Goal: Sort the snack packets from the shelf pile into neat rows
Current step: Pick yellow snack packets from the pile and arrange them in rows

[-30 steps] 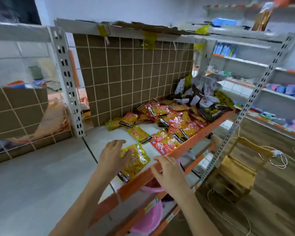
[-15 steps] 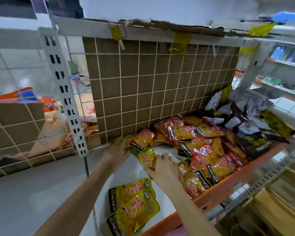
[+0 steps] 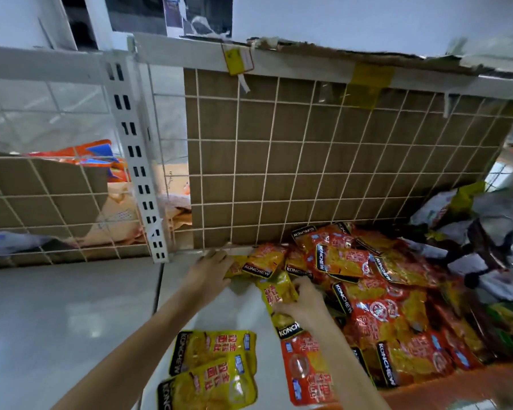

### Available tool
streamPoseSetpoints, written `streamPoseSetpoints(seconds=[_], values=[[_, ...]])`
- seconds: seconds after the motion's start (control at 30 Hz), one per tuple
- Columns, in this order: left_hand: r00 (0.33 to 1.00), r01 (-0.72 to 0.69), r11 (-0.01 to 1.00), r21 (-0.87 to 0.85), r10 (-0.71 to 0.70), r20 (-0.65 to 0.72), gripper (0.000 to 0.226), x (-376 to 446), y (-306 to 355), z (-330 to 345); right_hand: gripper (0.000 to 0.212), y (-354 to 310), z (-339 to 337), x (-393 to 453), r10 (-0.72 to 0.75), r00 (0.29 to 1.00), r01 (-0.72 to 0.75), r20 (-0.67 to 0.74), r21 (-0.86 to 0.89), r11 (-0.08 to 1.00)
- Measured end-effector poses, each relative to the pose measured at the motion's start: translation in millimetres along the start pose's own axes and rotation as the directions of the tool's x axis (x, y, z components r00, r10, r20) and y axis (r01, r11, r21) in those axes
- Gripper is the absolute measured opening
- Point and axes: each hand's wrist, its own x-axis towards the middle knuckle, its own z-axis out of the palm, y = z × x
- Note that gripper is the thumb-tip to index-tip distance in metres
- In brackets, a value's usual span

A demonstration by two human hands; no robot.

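A pile of red and yellow snack packets [image 3: 376, 297] covers the right half of the white shelf [image 3: 219, 309]. Two yellow packets [image 3: 211, 368] lie overlapped near the front edge. At the back of the shelf my left hand [image 3: 211, 273] reaches to a yellow packet [image 3: 237, 266] by the wire grid, with its fingers on the packet's left end. My right hand [image 3: 301, 300] grips another yellow packet [image 3: 279, 294] at the left edge of the pile. A red packet [image 3: 305, 371] lies below it at the front.
A wire grid backed with brown cardboard [image 3: 308, 161] closes the back of the shelf. A white slotted upright [image 3: 137, 161] stands at the left. Grey and dark bags [image 3: 480, 229] are heaped at the far right. The orange shelf lip [image 3: 456, 389] runs along the front.
Both hands have left the yellow packets at the front edge and reached back into the pile. The view has closed in on the shelf. My right hand now holds a yellow packet.
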Motion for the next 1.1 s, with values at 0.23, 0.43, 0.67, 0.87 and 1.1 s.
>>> streamPoseSetpoints(seconds=[0.23,0.43,0.67,0.87,1.1], values=[[0.999,0.007,0.957,-0.289,-0.019,-0.037,0.036,-36.8,-7.3,-7.6,0.033,17.7,-13.3,-3.4,-0.059,0.996,0.043,0.063,0.229,0.972],[0.979,0.092,0.552,-0.829,-0.204,-0.027,0.018,-66.5,-4.3,-19.7,0.03,23.2,-13.6,-12.9,-0.09,0.995,0.066,0.048,0.368,0.927],[0.961,0.116,0.238,-0.964,-0.271,0.049,0.007,-80.4,9.2,-25.2,0.023,23.6,-19.3,-33.4,-0.103,0.993,0.115,-0.052,0.454,0.883],[0.99,0.063,0.715,-0.696,-0.133,-0.046,0.068,-77.3,8.3,-10.3,0.025,25.4,-22.7,-45.5,-0.075,0.993,0.111,-0.091,0.502,0.858],[0.927,0.26,0.703,-0.662,-0.375,-0.035,0.052,-82.8,5.2,-11.5,0.021,23.8,-17.8,-53.4,-0.086,0.993,0.114,-0.079,0.489,0.865]])
